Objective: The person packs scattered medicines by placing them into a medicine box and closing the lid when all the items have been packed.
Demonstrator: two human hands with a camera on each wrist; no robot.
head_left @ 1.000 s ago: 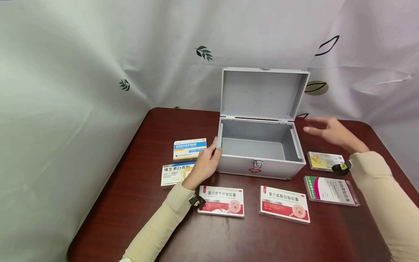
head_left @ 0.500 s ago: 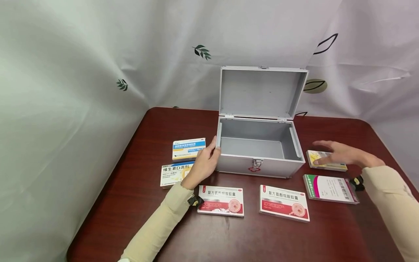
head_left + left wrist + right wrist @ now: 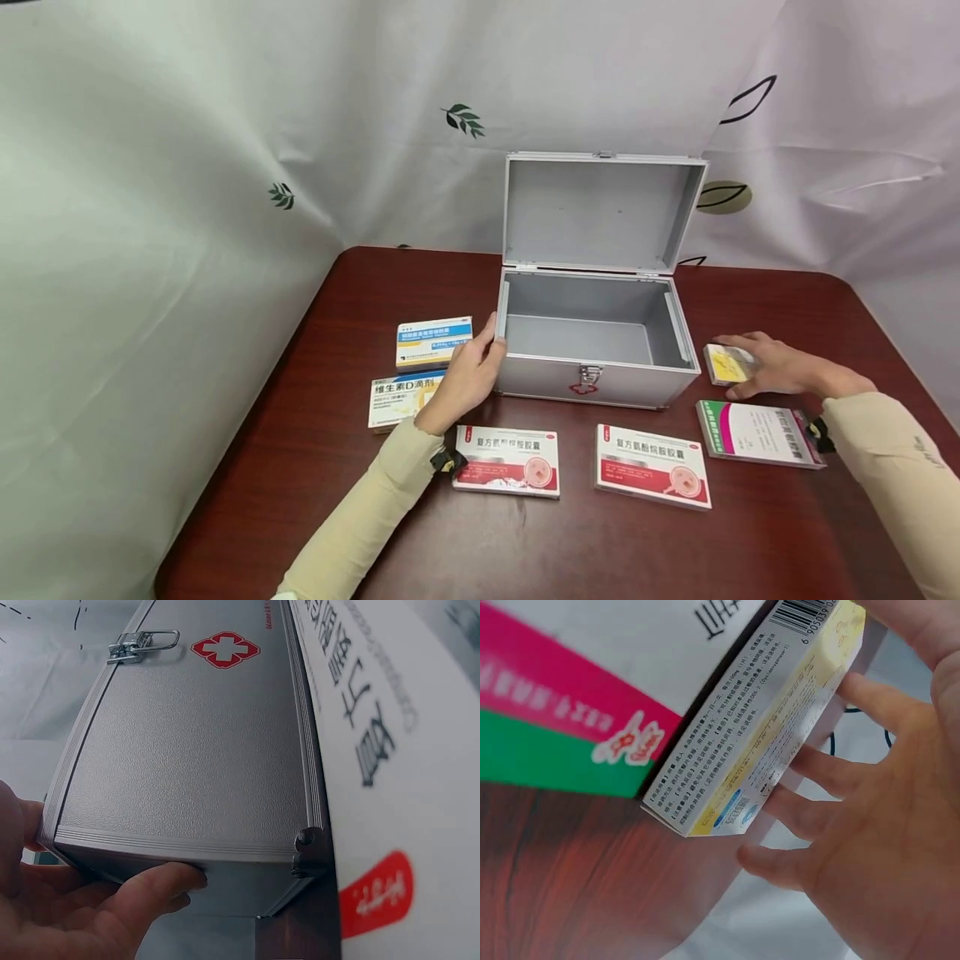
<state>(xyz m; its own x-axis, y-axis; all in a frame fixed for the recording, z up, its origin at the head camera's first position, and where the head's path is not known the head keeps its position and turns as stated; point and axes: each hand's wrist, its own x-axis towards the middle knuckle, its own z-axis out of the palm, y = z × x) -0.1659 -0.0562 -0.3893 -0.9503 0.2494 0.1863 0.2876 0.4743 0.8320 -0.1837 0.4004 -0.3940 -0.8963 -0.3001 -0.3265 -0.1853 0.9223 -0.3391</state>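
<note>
A silver first-aid box (image 3: 592, 379) stands on the table with its lid (image 3: 592, 217) raised; inside, its grey floor shows bare. At its left front corner my left hand (image 3: 471, 368) holds the side wall, and the left wrist view shows fingers (image 3: 161, 889) along that wall. To the right of the box, my right hand (image 3: 787, 367) spans a small yellow-and-white medicine box (image 3: 726, 367), thumb at the near edge and fingers (image 3: 821, 769) at the far edge. The palm hides most of this medicine box from above.
Two red-and-white medicine boxes (image 3: 506, 461) (image 3: 652, 465) lie in front. A green, white and magenta one (image 3: 761, 432) is below my right hand. A blue-and-white box (image 3: 433, 342) and a vitamin D box (image 3: 401, 400) lie left. Fabric (image 3: 360, 125) hangs behind the table (image 3: 600, 550).
My right hand has come down from beside the first-aid box's rear right corner to the yellow-and-white medicine box. The left hand has stayed at the first-aid box's side.
</note>
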